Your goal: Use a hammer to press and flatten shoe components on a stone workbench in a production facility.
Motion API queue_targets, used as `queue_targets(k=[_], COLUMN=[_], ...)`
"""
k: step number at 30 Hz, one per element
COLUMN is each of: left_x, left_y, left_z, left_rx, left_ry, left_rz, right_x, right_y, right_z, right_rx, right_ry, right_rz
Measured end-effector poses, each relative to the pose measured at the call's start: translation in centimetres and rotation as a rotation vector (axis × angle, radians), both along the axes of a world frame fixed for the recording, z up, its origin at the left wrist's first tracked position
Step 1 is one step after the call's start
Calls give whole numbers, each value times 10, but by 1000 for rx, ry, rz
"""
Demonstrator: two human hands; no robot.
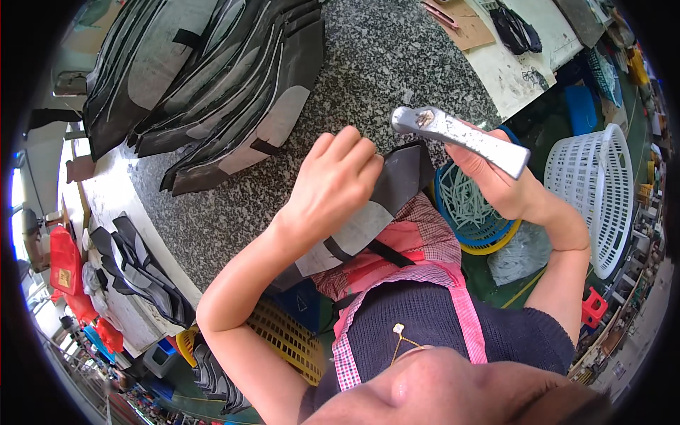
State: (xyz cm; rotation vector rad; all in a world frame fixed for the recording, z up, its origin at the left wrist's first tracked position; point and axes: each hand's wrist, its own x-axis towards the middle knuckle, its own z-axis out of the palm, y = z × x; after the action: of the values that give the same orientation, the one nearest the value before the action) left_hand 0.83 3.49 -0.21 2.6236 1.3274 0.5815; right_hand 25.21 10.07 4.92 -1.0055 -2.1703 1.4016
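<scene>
A person in a dark knit top (418, 319) and a pink checked apron (432, 241) is working at the near edge of a table (397, 64) with a speckled stone top. The right hand (496, 177) is grasping a hammer (460, 134), whose silvery head is facing upward and whose handle is mostly hiding below it. The left hand (336, 177) is curling its fingers into a loose fist above a black and grey panel (361, 227); whether it is holding anything, one cannot tell. The panel is lying at the table's near edge, just in front of the apron and partly under the left hand and forearm.

Farther across the stone top, a large stack of similar panels (234, 78) is lying in overlapping rows to the left. Beyond the table's right side, a blue basket (496, 232) is holding pale strips (467, 195), with a yellow basket (485, 248) showing beneath it. A tall white basket (595, 191) is standing farther right, and a red stool (593, 307) is showing below it. At the far right corner, a black bundle (515, 30) is resting on a pale surface, near a sheet of brown cardboard (467, 30).
</scene>
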Motion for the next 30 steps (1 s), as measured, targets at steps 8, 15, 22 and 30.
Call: queue_targets(k=[8,15,22,30], left_x=[4,-3,5,10], left_y=[-5,-16,-27,-30], left_z=[-6,-3,-9,3], left_rx=[245,-118,-66,-31], left_ry=[185,-274,-275,-17], left_rz=[-15,324,245,158], right_x=[-6,-10,-2,-11], right_y=[11,9,5,9], right_z=[10,6,-5,-13], right_rx=[240,-147,23,-41], right_ry=[-67,-465,-91,-155], right_rz=[192,249,274,323])
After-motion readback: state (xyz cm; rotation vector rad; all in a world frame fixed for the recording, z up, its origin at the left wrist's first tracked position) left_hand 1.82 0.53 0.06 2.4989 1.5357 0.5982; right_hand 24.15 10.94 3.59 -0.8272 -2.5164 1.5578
